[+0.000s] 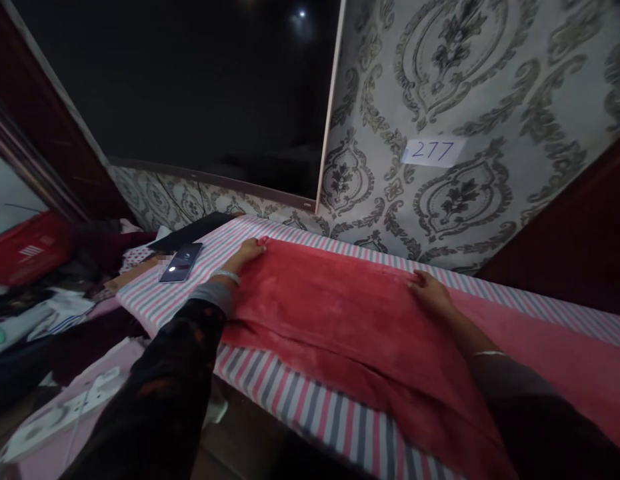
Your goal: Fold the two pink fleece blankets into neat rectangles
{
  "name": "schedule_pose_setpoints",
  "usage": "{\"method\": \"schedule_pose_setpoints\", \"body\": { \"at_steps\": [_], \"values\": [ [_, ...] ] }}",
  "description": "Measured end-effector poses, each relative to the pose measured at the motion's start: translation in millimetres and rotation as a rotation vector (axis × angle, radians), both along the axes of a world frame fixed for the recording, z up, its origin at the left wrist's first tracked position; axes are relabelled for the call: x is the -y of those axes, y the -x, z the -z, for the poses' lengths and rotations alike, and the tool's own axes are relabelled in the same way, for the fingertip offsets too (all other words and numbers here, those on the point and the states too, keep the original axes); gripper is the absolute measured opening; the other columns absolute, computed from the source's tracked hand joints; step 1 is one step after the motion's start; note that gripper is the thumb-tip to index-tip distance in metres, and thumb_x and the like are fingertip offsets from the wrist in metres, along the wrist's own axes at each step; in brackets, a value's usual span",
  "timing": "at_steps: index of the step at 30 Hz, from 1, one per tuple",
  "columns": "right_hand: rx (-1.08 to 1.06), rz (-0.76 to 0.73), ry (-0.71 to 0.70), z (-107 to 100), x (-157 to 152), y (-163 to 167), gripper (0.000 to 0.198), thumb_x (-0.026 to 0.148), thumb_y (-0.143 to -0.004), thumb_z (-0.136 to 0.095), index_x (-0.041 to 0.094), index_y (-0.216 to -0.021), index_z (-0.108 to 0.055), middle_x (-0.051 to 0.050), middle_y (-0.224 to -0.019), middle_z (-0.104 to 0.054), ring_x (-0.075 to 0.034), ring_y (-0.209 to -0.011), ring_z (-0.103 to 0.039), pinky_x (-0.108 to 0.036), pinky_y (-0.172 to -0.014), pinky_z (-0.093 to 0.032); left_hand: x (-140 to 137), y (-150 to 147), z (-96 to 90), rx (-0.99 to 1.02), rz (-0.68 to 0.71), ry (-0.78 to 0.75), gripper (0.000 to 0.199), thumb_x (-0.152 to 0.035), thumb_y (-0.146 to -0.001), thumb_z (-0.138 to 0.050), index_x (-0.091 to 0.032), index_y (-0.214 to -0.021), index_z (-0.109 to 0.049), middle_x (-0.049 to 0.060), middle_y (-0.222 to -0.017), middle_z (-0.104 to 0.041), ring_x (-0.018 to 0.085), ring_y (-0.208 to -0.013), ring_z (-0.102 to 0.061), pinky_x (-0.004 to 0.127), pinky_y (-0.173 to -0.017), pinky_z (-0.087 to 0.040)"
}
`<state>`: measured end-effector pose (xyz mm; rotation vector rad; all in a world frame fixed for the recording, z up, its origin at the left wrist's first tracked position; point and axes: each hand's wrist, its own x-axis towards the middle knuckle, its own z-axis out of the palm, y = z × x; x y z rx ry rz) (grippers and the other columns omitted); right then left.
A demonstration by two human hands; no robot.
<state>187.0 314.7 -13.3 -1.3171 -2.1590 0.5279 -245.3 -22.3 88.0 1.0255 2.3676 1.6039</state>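
Note:
A red plush cloth (330, 300) is spread across a surface covered with a striped sheet (315, 407). My left hand (251, 251) pinches the cloth's far left corner. At the far edge, to the right, my right hand (433, 291) grips the same cloth between thumb and fingers. Between the two hands the far edge runs nearly straight. The near part of the cloth lies in loose folds, and some of it hangs over the front edge. To the right, a lighter red stretch of fabric (545, 360) lies on the stripes, partly behind my right arm.
A smartphone (181, 262) lies on the sheet's left end. A large dark screen (190, 87) hangs on the patterned wall, right of which is a paper marked 277 (433, 151). At left are heaped clothes (65, 307), a red bag (30, 247) and a white power strip (65, 413).

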Motion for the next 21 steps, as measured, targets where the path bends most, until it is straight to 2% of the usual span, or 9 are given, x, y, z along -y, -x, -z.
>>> {"method": "schedule_pose_setpoints", "body": {
  "at_steps": [3, 6, 8, 11, 14, 16, 18, 21],
  "values": [
    [-0.085, -0.103, -0.009, -1, 10, -17, 0.044, 0.03, -0.074, -0.061, 0.018, -0.116, -0.069, -0.013, -0.101, -0.075, -0.028, -0.086, -0.072, -0.037, -0.072, -0.058, -2, 2, 25.5, 0.101, 0.054, 0.104, 0.042, -0.049, -0.065, -0.079, -0.025, -0.099, -0.071, 0.007, -0.093, -0.073, 0.03, -0.106, -0.066, 0.033, -0.082, -0.054],
    [-0.072, -0.2, -0.005, -8, 49, -39, 0.04, 0.036, -0.077, -0.058, 0.021, -0.113, -0.07, -0.012, -0.106, -0.075, -0.03, -0.088, -0.072, -0.043, -0.079, -0.06, -2, -3, 49.2, 0.152, 0.057, 0.198, 0.051, -0.047, -0.055, -0.086, -0.021, -0.096, -0.071, 0.009, -0.097, -0.074, 0.031, -0.106, -0.066, 0.033, -0.084, -0.053],
    [-0.083, -0.308, 0.0, -8, 88, -60, 0.037, 0.043, -0.082, -0.056, 0.025, -0.111, -0.071, -0.011, -0.112, -0.074, -0.031, -0.093, -0.072, -0.045, -0.082, -0.061, 13, -9, 61.4, 0.199, 0.053, 0.233, 0.056, -0.047, -0.05, -0.088, -0.019, -0.096, -0.071, 0.01, -0.101, -0.074, 0.032, -0.107, -0.066, 0.034, -0.084, -0.053],
    [-0.081, -0.411, -0.064, 6, 146, -101, 0.03, 0.049, -0.087, -0.055, 0.033, -0.106, -0.072, -0.008, -0.108, -0.075, -0.035, -0.095, -0.072, -0.052, -0.085, -0.061, 56, -23, 72.2, 0.349, 0.073, 0.231, 0.059, -0.05, -0.05, -0.089, -0.019, -0.098, -0.071, 0.01, -0.103, -0.074, 0.031, -0.106, -0.067, 0.035, -0.084, -0.055],
    [-0.049, -0.392, -0.19, 28, 185, -149, 0.029, 0.05, -0.091, -0.051, 0.044, -0.114, -0.067, -0.005, -0.11, -0.074, -0.038, -0.094, -0.071, -0.061, -0.083, -0.061, 98, -45, 75.8, 0.48, 0.129, 0.185, 0.058, -0.056, -0.052, -0.088, -0.018, -0.092, -0.072, 0.008, -0.095, -0.075, 0.029, -0.096, -0.069, 0.035, -0.08, -0.056],
    [-0.009, -0.365, -0.258, 41, 204, -176, 0.034, 0.052, -0.091, -0.052, 0.047, -0.124, -0.062, -0.005, -0.116, -0.072, -0.039, -0.098, -0.07, -0.065, -0.084, -0.059, 113, -59, 77.5, 0.51, 0.159, 0.174, 0.058, -0.063, -0.051, -0.086, -0.018, -0.086, -0.072, 0.007, -0.085, -0.075, 0.026, -0.083, -0.069, 0.034, -0.073, -0.055],
    [0.037, -0.323, -0.324, 50, 221, -194, 0.045, 0.054, -0.091, -0.053, 0.042, -0.134, -0.056, -0.008, -0.123, -0.069, -0.041, -0.106, -0.067, -0.067, -0.089, -0.056, 116, -70, 80.3, 0.482, 0.14, 0.209, 0.058, -0.066, -0.05, -0.085, -0.018, -0.08, -0.07, 0.004, -0.075, -0.072, 0.022, -0.071, -0.065, 0.031, -0.064, -0.052],
    [0.113, -0.249, -0.403, 58, 237, -205, 0.057, 0.056, -0.092, -0.05, 0.028, -0.143, -0.05, -0.016, -0.129, -0.063, -0.041, -0.117, -0.061, -0.065, -0.096, -0.052, 102, -79, 83.4, 0.316, 0.04, 0.289, 0.05, -0.061, -0.051, -0.084, -0.019, -0.073, -0.067, 0.001, -0.064, -0.067, 0.018, -0.06, -0.059, 0.027, -0.053, -0.044]
  ]
}}
